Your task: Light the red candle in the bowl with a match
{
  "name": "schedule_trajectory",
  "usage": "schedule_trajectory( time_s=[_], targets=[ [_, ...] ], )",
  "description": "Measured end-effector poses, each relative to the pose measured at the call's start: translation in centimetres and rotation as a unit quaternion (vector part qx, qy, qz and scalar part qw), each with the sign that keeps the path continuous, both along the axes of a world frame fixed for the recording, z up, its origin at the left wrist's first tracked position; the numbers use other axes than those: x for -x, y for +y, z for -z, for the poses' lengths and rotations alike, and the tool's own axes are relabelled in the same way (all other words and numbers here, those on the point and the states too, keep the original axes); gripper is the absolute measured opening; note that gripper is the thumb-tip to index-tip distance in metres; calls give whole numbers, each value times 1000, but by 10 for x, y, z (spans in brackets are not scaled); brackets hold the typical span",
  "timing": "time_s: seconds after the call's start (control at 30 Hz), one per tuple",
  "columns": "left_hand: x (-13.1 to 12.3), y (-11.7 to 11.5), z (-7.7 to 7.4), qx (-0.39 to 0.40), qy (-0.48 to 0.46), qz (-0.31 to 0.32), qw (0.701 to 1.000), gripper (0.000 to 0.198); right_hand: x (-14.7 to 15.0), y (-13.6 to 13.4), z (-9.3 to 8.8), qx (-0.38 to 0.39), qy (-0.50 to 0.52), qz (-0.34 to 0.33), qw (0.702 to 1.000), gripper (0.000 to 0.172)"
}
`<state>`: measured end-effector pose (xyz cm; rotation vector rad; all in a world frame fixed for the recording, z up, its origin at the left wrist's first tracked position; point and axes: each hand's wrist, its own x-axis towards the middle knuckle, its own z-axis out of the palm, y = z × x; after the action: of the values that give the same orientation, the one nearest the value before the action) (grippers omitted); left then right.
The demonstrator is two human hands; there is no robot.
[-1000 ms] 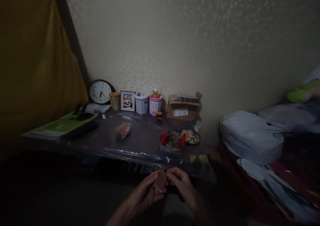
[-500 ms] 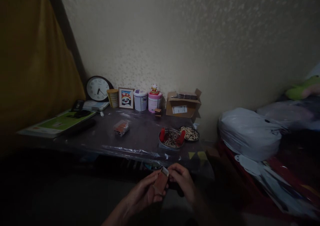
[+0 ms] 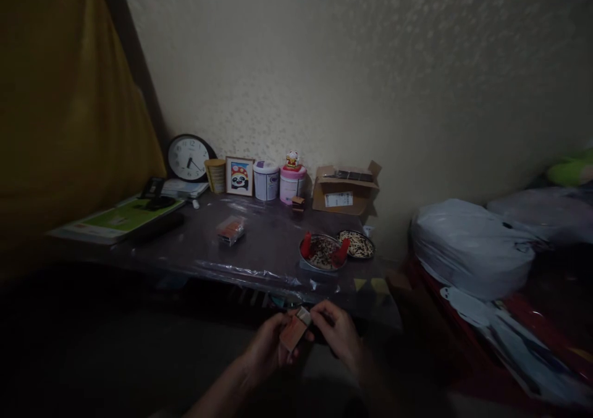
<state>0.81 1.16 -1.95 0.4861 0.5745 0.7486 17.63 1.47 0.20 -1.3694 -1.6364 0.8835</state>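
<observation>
My left hand [image 3: 273,342] wraps round a small orange-brown matchbox [image 3: 293,334], tilted, its pale inner tray [image 3: 304,315] showing at the upper end. Right beside that end is my right hand [image 3: 338,333], thumb and forefinger pinched together; what lies between the fingertips is too small and dark to make out. Both hands are in front of the table's near edge. Beyond them stands a round dish [image 3: 324,254] of dark specks with two red pieces [image 3: 307,244] at its sides. A plate of matchsticks [image 3: 356,245] sits behind it on the right.
A clear-wrapped pack of matchboxes [image 3: 230,229] lies on the plastic-covered table [image 3: 269,245]. Along the wall stand a clock [image 3: 189,157], a framed panda picture [image 3: 239,177], a white tub [image 3: 266,182], a pink tub [image 3: 292,186] and an open carton [image 3: 343,197]. White bags [image 3: 472,245] are at right.
The matchbox has tilted further over in my left hand, and its tray end has turned a little. My right hand stays close to that end. The whole view has shifted slightly.
</observation>
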Motion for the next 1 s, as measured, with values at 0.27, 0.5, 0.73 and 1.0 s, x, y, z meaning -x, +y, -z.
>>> schedule_trajectory(
  time_s=[0.27, 0.5, 0.73, 1.0],
  targets=[
    [-3, 2, 7, -22, 71, -13, 997, 51, 5, -10, -12, -106, -141, -46, 983, 15],
    [-5, -1, 14, -39, 127, -24, 991, 46, 6, -13, -10, -110, -217, -72, 967, 17],
    [-5, 2, 24, -51, 162, -6, 986, 47, 6, -14, -6, -123, -247, -81, 958, 17],
    [-2, 2, 17, -68, 192, 12, 979, 46, 5, -13, -5, -138, -267, -96, 949, 18]
  ],
)
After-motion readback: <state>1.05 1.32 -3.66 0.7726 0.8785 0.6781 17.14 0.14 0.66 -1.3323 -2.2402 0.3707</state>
